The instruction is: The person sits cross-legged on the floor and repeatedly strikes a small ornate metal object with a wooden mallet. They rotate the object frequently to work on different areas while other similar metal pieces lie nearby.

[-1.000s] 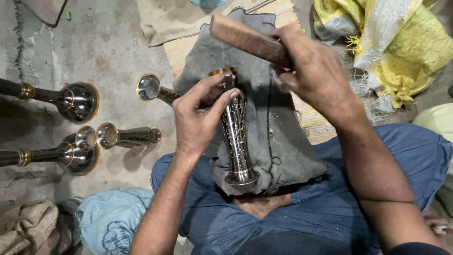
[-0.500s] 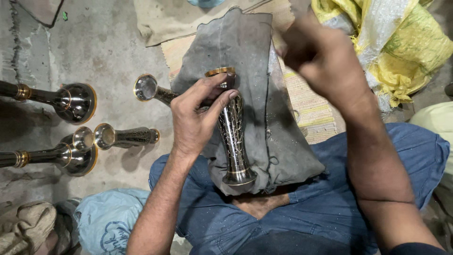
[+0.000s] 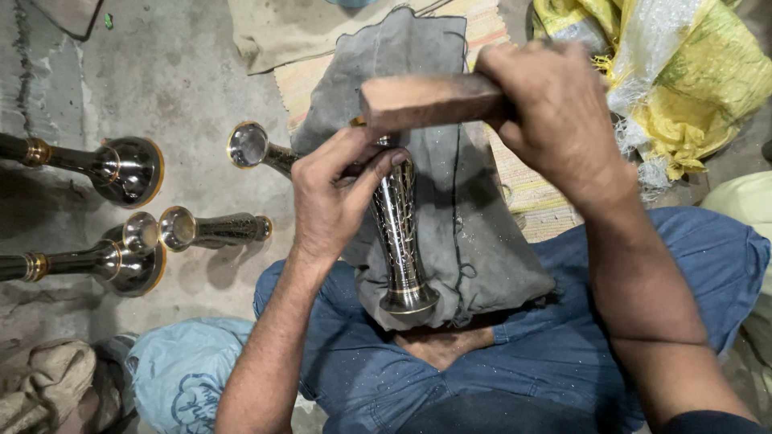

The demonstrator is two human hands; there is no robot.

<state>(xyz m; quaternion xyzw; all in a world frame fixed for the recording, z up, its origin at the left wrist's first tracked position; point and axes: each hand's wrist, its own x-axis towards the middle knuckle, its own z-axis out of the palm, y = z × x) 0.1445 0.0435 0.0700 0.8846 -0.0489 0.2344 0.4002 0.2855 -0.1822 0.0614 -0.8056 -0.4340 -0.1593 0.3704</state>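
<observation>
Brass vases (image 3: 121,169) lie on the concrete floor (image 3: 185,72) beside a grey cloth (image 3: 474,241). Left hand (image 3: 334,197) wraps closed around the engraved vase (image 3: 400,241); right hand (image 3: 555,116) is fisted tight on a wooden block (image 3: 426,100) above it.

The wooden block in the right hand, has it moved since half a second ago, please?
Yes: the wooden block has come down left, over the metal vase top.

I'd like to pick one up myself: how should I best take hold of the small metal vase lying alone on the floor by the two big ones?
Probably around the narrow middle of the small metal vase, coming down from above. It lies on its side on the concrete floor, with its flared mouth to the left, so the slim waist fits a closing hand and the wider ends would stop it sliding out.
</observation>
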